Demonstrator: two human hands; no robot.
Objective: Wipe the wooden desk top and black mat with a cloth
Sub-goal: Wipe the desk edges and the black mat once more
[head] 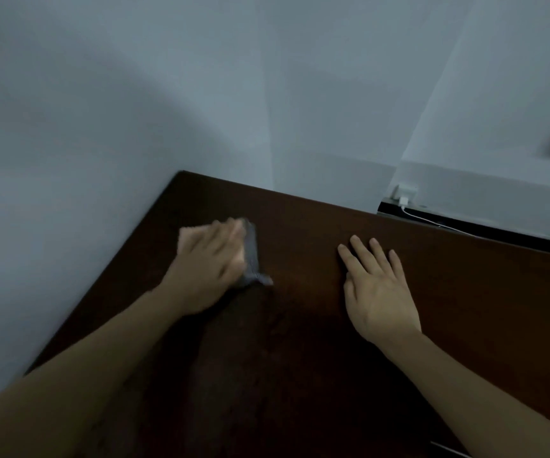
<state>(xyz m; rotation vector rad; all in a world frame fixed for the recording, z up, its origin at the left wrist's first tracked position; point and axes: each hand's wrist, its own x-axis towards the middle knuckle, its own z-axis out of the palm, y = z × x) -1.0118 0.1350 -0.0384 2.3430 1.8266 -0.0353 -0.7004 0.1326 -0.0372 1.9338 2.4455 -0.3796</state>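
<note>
While left hand (pixel 212 259) pressed soft, limp grey cloth (pixel 253 256) flat on tabletop (pixel 465 292), fingers blurred; right hand (pixel 378 289) rested beside, fingers straight.

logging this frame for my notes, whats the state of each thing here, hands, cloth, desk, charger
left hand: pressed on the cloth, motion-blurred
right hand: flat on the desk, fingers straight, holds nothing
grey cloth: bunched under the left hand, on the desk near its left edge
wooden desk top: bare where visible, dark
white charger: plugged in at the wall behind the desk, cable attached
black mat: not in view
</note>
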